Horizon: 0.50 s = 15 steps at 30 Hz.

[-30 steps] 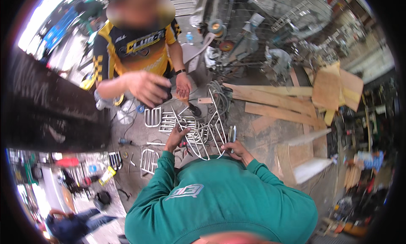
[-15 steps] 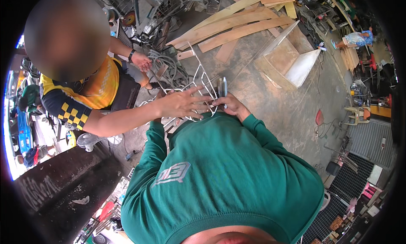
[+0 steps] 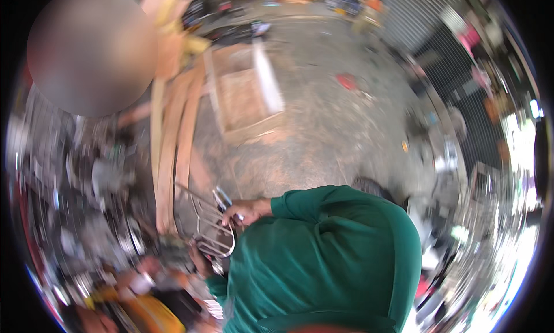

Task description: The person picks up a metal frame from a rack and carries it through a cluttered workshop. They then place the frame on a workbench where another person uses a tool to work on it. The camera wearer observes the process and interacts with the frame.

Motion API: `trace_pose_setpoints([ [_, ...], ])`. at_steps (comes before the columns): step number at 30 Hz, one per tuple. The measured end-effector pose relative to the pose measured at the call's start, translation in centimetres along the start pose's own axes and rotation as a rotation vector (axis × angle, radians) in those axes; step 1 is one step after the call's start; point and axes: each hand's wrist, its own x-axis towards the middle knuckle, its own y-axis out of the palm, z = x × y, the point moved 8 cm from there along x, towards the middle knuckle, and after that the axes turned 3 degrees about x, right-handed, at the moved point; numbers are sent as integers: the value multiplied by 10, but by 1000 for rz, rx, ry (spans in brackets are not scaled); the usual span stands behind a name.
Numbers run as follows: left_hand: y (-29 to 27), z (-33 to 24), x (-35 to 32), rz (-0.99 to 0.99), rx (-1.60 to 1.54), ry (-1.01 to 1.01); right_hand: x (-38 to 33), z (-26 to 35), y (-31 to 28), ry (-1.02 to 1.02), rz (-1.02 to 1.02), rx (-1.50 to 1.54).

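Observation:
The picture is motion-blurred. A bent chrome wire rack (image 3: pixel 209 234) is held just above the concrete floor, in front of my green sweatshirt. My right hand (image 3: pixel 247 210) reaches out of a green sleeve to the rack's upper edge, closed around a small grey metal tool (image 3: pixel 221 197). My left hand (image 3: pixel 202 262) grips the rack's lower end and is partly hidden beneath the wire. Another person in a yellow and black shirt (image 3: pixel 151 311) is close by at the lower left, with a hand (image 3: pixel 151 266) near the rack.
Long wooden planks (image 3: pixel 172 154) lie on the floor just beyond the rack. A shallow wooden frame (image 3: pixel 242 96) with a white board lies farther off. Cluttered metal parts (image 3: pixel 86 217) fill the left side. Shelves and goods line the right edge.
The view has swung sharply, so the rack and both hands now sit lower left. The other person's hand has come off the rack. My hands still hold the rack and tool.

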Motion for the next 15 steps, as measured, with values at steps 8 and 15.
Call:
trace_pose_setpoints([
  [8, 198, -10, 137, 612, 189, -103, -98, 80, -31, -498, -92, 539],
  [15, 501, -38, 159, 1469, 1048, 373, -233, 138, -78, -1196, -536, 520],
])
